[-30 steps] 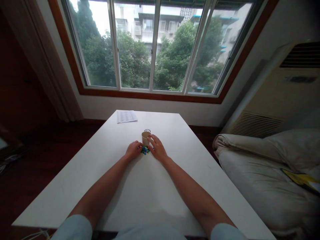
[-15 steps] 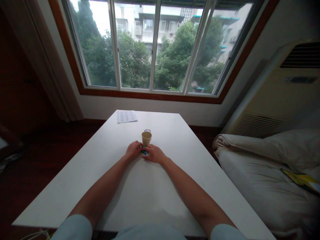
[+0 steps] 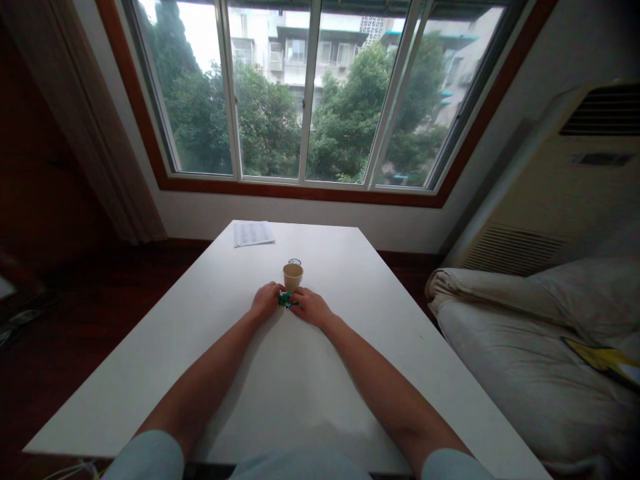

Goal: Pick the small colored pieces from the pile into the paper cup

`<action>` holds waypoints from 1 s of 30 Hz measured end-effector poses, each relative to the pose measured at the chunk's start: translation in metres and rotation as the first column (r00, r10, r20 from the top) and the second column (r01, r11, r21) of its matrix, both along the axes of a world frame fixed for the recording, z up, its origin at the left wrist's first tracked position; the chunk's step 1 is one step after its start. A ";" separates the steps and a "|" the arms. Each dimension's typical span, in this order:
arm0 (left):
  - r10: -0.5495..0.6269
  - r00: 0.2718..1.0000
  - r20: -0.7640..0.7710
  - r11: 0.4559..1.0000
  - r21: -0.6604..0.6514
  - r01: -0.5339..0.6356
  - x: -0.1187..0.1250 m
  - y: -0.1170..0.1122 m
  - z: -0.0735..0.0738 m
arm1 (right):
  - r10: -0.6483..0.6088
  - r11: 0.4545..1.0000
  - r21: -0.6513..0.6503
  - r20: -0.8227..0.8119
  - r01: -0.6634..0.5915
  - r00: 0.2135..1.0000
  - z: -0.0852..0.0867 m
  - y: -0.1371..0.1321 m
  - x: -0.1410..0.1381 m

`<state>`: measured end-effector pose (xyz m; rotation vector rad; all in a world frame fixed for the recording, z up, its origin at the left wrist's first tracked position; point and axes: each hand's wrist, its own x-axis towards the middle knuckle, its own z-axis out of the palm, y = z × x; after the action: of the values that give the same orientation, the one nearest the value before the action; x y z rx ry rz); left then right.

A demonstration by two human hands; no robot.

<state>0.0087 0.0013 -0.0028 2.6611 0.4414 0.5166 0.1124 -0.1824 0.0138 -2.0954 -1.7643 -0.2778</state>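
My left hand (image 3: 266, 300) and my right hand (image 3: 310, 307) rest close together on the white table (image 3: 280, 373), knuckles up and fingers curled. Between their fingertips lies a small heap of coloured pieces (image 3: 285, 300), green and blue, which both hands touch and cup. Just beyond the heap stands a tan paper cup (image 3: 293, 275), upright and open at the top. Behind the cup a small clear glass (image 3: 295, 262) shows only its rim. Whether either hand pinches a piece is hidden by the fingers.
A printed sheet of paper (image 3: 253, 233) lies at the table's far left corner. A bed with pale bedding (image 3: 540, 353) stands to the right, with an air-conditioner unit (image 3: 565, 193) behind it. A wide window (image 3: 310, 93) faces the table; dark floor lies to the left.
My right hand has left the paper cup's side and dropped to the table, closing in on the coloured pieces beside my left hand. The left hand has barely moved.
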 end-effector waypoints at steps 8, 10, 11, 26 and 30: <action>0.045 0.999 0.027 0.996 -0.073 -0.043 -0.001 -0.001 0.002 | -0.012 1.000 0.003 -0.007 0.012 1.000 0.000 0.001 0.001; 0.073 0.996 0.057 0.993 -0.100 -0.067 0.000 0.000 0.000 | -0.015 1.000 -0.001 -0.006 0.015 1.000 0.000 0.002 0.002; 0.085 0.994 0.072 0.991 -0.113 -0.076 0.001 0.000 -0.001 | -0.014 1.000 0.001 -0.008 0.014 1.000 -0.001 0.002 0.002; 0.008 0.996 0.084 0.996 -0.087 0.000 0.004 0.001 -0.006 | 0.014 0.991 0.132 -0.073 -0.004 0.997 0.005 0.000 -0.002; -0.006 0.997 0.075 0.998 -0.067 0.011 0.003 0.000 -0.004 | -0.007 0.976 0.215 -0.082 0.025 0.997 0.005 0.001 -0.001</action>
<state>0.0120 0.0009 -0.0067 2.5684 0.4174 0.5866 0.1112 -0.1815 0.0188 -1.9400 -1.5945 -0.3673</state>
